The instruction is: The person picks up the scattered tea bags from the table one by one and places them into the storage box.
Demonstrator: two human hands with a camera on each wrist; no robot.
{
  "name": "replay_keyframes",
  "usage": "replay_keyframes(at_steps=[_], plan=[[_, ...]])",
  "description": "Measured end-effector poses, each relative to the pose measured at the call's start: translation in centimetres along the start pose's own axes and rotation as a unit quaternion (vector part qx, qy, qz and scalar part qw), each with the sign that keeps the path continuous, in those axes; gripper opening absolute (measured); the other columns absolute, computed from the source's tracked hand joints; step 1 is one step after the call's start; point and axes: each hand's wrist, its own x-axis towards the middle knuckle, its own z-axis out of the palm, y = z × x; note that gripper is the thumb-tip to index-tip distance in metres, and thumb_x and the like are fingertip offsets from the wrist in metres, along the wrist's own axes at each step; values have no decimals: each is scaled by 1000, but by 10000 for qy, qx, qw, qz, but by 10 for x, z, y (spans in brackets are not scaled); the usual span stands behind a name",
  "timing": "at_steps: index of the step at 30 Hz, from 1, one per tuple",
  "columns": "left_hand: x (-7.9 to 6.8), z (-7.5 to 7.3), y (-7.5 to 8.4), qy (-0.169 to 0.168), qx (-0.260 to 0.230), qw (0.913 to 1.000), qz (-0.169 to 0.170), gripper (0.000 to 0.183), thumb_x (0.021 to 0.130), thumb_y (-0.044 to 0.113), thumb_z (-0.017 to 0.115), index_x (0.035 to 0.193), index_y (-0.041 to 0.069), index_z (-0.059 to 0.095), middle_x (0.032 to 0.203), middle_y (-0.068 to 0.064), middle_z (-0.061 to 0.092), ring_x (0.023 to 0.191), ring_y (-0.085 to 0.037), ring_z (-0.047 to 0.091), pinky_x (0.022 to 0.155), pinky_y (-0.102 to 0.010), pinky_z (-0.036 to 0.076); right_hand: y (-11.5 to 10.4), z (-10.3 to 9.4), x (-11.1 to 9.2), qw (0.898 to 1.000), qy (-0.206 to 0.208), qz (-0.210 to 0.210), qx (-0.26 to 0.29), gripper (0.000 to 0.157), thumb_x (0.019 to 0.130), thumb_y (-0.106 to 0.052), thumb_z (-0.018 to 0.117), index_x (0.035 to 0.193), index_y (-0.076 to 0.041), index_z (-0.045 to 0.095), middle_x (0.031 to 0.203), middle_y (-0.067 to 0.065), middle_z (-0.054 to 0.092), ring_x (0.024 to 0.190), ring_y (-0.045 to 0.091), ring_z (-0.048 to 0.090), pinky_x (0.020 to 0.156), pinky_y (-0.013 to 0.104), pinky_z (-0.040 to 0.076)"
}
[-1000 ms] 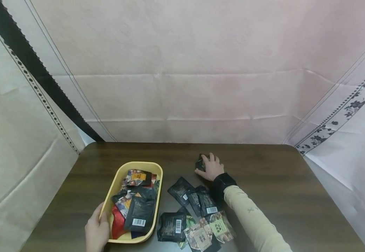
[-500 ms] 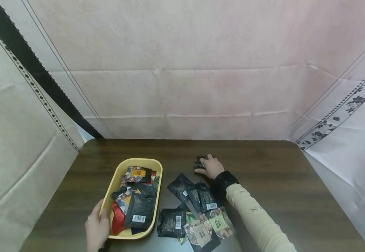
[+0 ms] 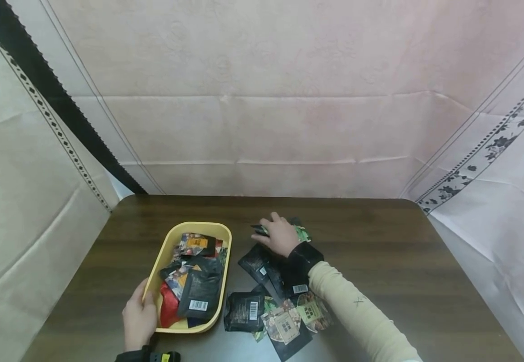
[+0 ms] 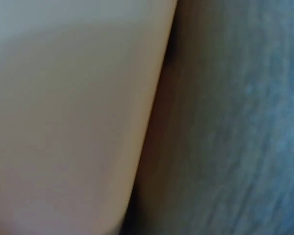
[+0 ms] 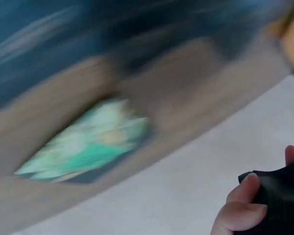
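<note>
- And the right hand (image 3: pixel 280 235) had a black pouch (image 5: pixel 281 200) pinched over the bench (image 3: pixel 402 251), to the right of the yellow basket (image 3: pixel 203 227)!
- Left hand (image 3: pixel 139 314), well apart, gripped the basket's near-left side.
- That pouch looked light and floppy, maybe slick; an edge pinch seemed the surest hold.

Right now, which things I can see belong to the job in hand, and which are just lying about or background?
Likely in the job:
left hand, gripping the yellow basket
right hand, holding a dark packet
packets in the basket
loose packets on the table

Likely just surroundings:
wooden table
pale cloth behind it
black strip
</note>
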Motion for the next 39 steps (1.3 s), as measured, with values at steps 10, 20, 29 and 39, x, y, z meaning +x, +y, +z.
replay_keyframes(at_steps=[10,20,29,39], plan=[[1,3,-2,-147,-108,9998,-49,42,94,2,34,136,-6,34,125,-35,43,110,-48,44,89,-59,35,-88,-4,18,9942,-47,-1074,21,48,79,-53,60,113,-20,61,103,5,49,77,17,47,55,26,44],[0,6,-3,22,-108,9999,109,40,94,0,34,133,-8,37,122,-36,45,107,-49,47,85,-58,40,-130,10,30,9883,-311,-1491,-82,60,78,-62,54,126,-26,54,114,4,49,97,20,52,76,33,47],[-2,4,-2,258,-60,9987,428,39,92,0,36,129,-7,43,116,-35,50,101,-46,51,80,-55,42,-137,12,27,9828,-1020,-1509,296,103,67,-74,54,147,-28,8,149,9,16,134,31,19,98,56,29],[-1,0,-1,105,-52,9995,286,40,93,1,35,132,-7,40,119,-36,47,105,-48,48,84,-58,39,-83,8,19,9924,-825,-703,591,94,75,-66,55,147,-23,14,149,12,19,133,33,20,96,61,28]])
